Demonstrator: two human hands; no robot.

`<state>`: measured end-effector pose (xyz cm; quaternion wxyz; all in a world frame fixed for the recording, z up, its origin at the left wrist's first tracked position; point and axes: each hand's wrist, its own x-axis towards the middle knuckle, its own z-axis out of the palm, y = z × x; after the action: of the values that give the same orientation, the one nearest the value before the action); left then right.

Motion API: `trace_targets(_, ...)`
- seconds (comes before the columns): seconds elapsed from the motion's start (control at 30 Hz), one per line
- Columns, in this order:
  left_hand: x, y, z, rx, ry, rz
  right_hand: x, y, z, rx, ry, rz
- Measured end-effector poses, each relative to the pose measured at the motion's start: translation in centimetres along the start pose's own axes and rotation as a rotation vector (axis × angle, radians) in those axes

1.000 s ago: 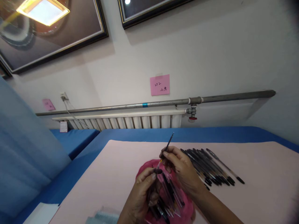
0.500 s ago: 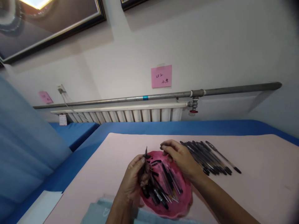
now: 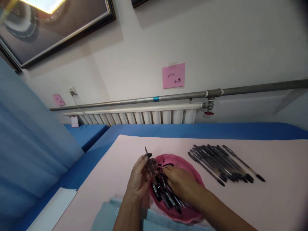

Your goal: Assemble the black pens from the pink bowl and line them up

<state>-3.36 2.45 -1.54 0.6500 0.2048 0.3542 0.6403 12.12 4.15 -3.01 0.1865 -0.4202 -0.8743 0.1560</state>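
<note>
My left hand [image 3: 139, 178] is closed around a slim pen [image 3: 149, 163], its bare point tilted up and to the left. Dark smudges mark the fingertips. Just right of it lies a pink scalloped bowl [image 3: 192, 163] with black pen caps, clear tubes and other pen parts [image 3: 172, 199] inside. My right hand [image 3: 183, 184] reaches over the bowl, fingers curled down among the parts; what they grip is hidden. Beyond the right hand, several capped black pens [image 3: 214, 162] lie side by side in a slanted row.
A pink sheet [image 3: 276, 199] covers much of the blue padded table [image 3: 163, 129]. Light blue cloth [image 3: 106, 215] lies at the near edge, white paper [image 3: 55, 208] to its left. A blue curtain [image 3: 31, 134] hangs left; a radiator [image 3: 144, 117] and pipe run along the wall.
My right hand has come down from above the bowl's far rim into the parts. The pen in my left hand now leans further left. The view has shifted slightly left.
</note>
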Motion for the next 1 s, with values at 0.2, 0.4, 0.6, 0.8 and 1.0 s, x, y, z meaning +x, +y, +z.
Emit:
trace_targets(0.2, -0.5, 0.1, 0.6, 0.105, 0.008, 0.003, 0.4, 0.3, -0.4, 0.226, 0.096, 0.042)
trace_targets(0.4, -0.9, -1.2, 0.9, 0.226, -0.126, -0.079, 1.5, 0.6, -2.6, 1.047, 0.430, 0.375)
trace_targets(0.6, -1.3, -2.4, 1.4, 0.231, -0.187, -0.162, 1.7, -0.4, -3.4, 1.489, 0.605, 0.424)
trace_targets(0.8, -1.6, -2.6, 1.6, 0.253, -0.176, -0.174, 1.5, -1.0, -3.3, 1.451, 0.564, 0.404)
trace_targets(1.0, -1.7, -2.3, 1.7, 0.264, -0.187, -0.181, 1.3, -1.8, -3.2, 1.357, 0.493, 0.397)
